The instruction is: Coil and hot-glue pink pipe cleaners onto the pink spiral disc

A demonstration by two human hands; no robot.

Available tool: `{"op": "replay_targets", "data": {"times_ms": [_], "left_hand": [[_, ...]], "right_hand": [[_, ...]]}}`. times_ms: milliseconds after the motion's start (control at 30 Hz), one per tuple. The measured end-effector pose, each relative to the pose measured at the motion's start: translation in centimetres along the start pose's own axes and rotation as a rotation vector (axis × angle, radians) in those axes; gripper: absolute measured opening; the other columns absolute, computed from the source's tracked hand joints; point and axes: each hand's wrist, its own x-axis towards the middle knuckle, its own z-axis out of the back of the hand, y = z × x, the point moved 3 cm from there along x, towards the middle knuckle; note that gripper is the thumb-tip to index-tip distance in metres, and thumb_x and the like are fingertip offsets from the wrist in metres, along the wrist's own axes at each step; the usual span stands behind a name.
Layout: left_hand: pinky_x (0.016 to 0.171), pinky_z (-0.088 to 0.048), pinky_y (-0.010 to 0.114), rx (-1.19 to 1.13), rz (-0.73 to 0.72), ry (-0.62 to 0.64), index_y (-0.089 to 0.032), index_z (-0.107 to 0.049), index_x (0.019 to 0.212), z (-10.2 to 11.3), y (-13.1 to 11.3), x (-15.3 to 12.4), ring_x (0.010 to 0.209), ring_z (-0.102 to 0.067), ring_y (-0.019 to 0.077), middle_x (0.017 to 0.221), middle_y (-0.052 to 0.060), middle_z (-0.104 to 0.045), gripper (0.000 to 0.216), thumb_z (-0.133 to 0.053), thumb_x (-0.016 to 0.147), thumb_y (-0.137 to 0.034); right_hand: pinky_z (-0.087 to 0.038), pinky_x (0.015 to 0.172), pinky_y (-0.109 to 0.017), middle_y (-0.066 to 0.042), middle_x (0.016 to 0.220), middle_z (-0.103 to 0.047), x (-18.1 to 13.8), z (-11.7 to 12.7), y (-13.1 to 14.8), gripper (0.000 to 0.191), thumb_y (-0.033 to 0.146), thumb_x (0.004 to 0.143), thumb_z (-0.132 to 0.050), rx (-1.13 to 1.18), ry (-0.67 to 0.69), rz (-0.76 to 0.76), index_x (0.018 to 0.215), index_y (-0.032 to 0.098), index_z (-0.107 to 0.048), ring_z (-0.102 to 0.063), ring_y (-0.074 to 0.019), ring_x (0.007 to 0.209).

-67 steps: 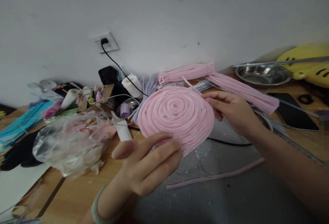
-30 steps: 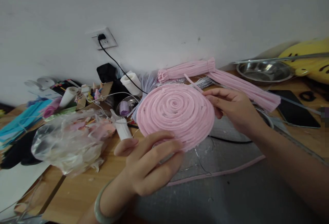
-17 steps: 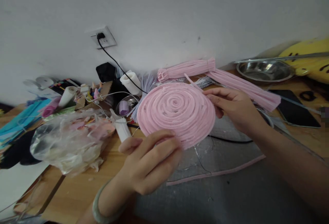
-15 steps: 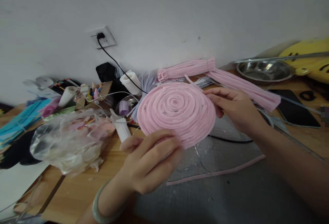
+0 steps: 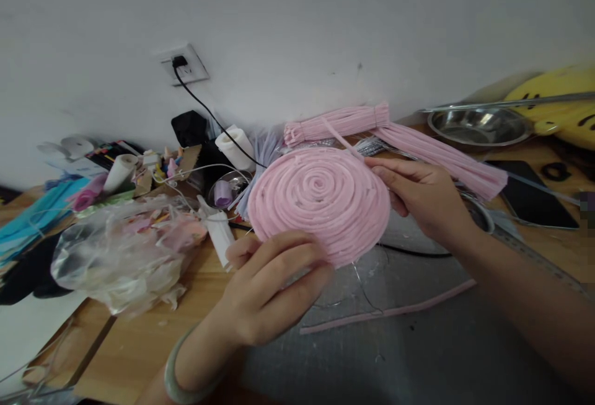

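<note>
A round pink spiral disc (image 5: 318, 200) made of coiled fuzzy stems is held up above the table, its face toward me. My left hand (image 5: 269, 296) grips its lower edge, fingers curled over the rim. My right hand (image 5: 421, 197) pinches its right edge, where a loose pink stem end (image 5: 335, 135) sticks up and back. A pale green bangle (image 5: 179, 374) sits on my left wrist.
Bundles of pink stems (image 5: 395, 135) lie behind the disc, and a single pink stem (image 5: 385, 311) rests on the grey mat (image 5: 395, 349). A crumpled clear plastic bag (image 5: 123, 256) is at left. A steel bowl (image 5: 478, 124), a black phone (image 5: 532, 201) and a wall socket (image 5: 182, 67) are nearby.
The disc has turned slightly in my hands and my left hand has shifted a little to the right along its lower rim. Both hands keep their hold.
</note>
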Motion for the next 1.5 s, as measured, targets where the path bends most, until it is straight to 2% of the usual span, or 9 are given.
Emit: {"op": "replay_targets", "data": {"times_ms": [400,633,867,933,1033,1200,1300,1367,1500], "left_hand": [[0.073,-0.050,0.029,-0.010,0.062,-0.008,-0.019,-0.063,0.087,0.0,-0.1,0.3,0.094,-0.062,0.0155,0.094,0.001,-0.065,0.014,-0.064,0.081,-0.006],[0.071,-0.043,0.030,0.015,0.065,0.012,-0.019,-0.063,0.086,-0.1,0.1,0.8,0.091,-0.062,0.0157,0.093,0.001,-0.066,0.017,-0.063,0.079,-0.003],[0.071,-0.042,0.032,0.027,0.069,-0.006,-0.019,-0.063,0.086,-0.1,0.2,0.7,0.090,-0.062,0.0166,0.096,0.003,-0.066,0.018,-0.062,0.078,-0.003],[0.071,-0.043,0.032,0.025,0.076,0.002,-0.018,-0.064,0.087,-0.2,0.2,0.6,0.090,-0.062,0.0172,0.096,0.003,-0.065,0.018,-0.062,0.078,-0.003],[0.072,-0.048,0.033,0.027,0.084,-0.009,-0.018,-0.063,0.086,-0.1,0.2,0.7,0.090,-0.062,0.0186,0.094,0.003,-0.066,0.018,-0.064,0.077,-0.003],[0.076,-0.054,0.036,0.054,0.072,-0.023,-0.019,-0.062,0.083,0.1,0.2,0.8,0.098,-0.063,0.0231,0.090,0.003,-0.067,0.018,-0.065,0.075,-0.002],[0.078,-0.055,0.038,0.043,0.065,-0.018,-0.018,-0.062,0.085,0.0,0.4,0.7,0.102,-0.063,0.0251,0.091,0.004,-0.068,0.020,-0.065,0.074,-0.002],[0.079,-0.055,0.039,0.037,0.060,-0.014,-0.017,-0.063,0.087,0.0,0.5,0.6,0.102,-0.063,0.0255,0.092,0.004,-0.068,0.020,-0.066,0.074,-0.002],[0.079,-0.055,0.038,0.043,0.060,-0.002,-0.017,-0.062,0.088,0.1,0.6,0.6,0.102,-0.063,0.0242,0.093,0.004,-0.068,0.018,-0.065,0.076,-0.003]], "right_hand": [[-0.030,0.040,-0.022,0.000,0.071,-0.063,0.0,0.1,0.2,0.023,0.032,0.083,-0.060,-0.025,0.006,-0.008,0.098,0.024,-0.075,-0.039,-0.0054,0.043],[-0.038,0.044,-0.022,0.001,0.070,-0.061,-0.1,-0.3,0.4,0.022,0.025,0.083,-0.057,-0.012,0.006,-0.039,0.099,0.024,-0.072,-0.044,-0.0074,0.047],[-0.048,0.057,-0.027,-0.003,0.090,-0.064,0.4,0.2,0.1,0.027,0.037,0.087,-0.054,-0.036,0.000,-0.025,0.111,0.026,-0.059,-0.059,-0.0154,0.070],[-0.048,0.061,-0.031,-0.004,0.094,-0.064,0.4,0.7,0.3,0.037,0.047,0.089,-0.049,-0.130,0.047,0.016,0.120,0.027,-0.053,-0.061,-0.0187,0.076],[-0.043,0.064,-0.034,-0.007,0.091,-0.065,0.1,1.8,1.5,0.048,0.056,0.091,-0.039,-0.473,0.070,0.092,0.125,0.025,-0.051,-0.060,-0.0230,0.078],[-0.026,0.052,-0.032,-0.007,0.069,-0.061,-1.4,3.4,4.2,0.041,0.056,0.087,-0.043,-1.008,0.013,0.048,0.098,0.024,-0.065,-0.048,-0.0205,0.054],[-0.022,0.051,-0.032,-0.008,0.067,-0.060,-3.6,3.5,5.8,0.032,0.046,0.088,-0.044,-1.113,-0.060,0.189,0.083,0.023,-0.065,-0.047,-0.0210,0.054],[-0.025,0.051,-0.033,-0.008,0.071,-0.063,-5.4,2.8,6.4,0.027,0.040,0.088,-0.046,-1.047,0.004,0.330,0.079,0.023,-0.064,-0.052,-0.0218,0.058],[-0.033,0.051,-0.033,-0.003,0.070,-0.067,-8.5,-0.2,6.2,0.014,0.035,0.082,-0.059,-0.810,0.469,0.419,0.076,0.025,-0.067,-0.055,-0.0188,0.053]]}}
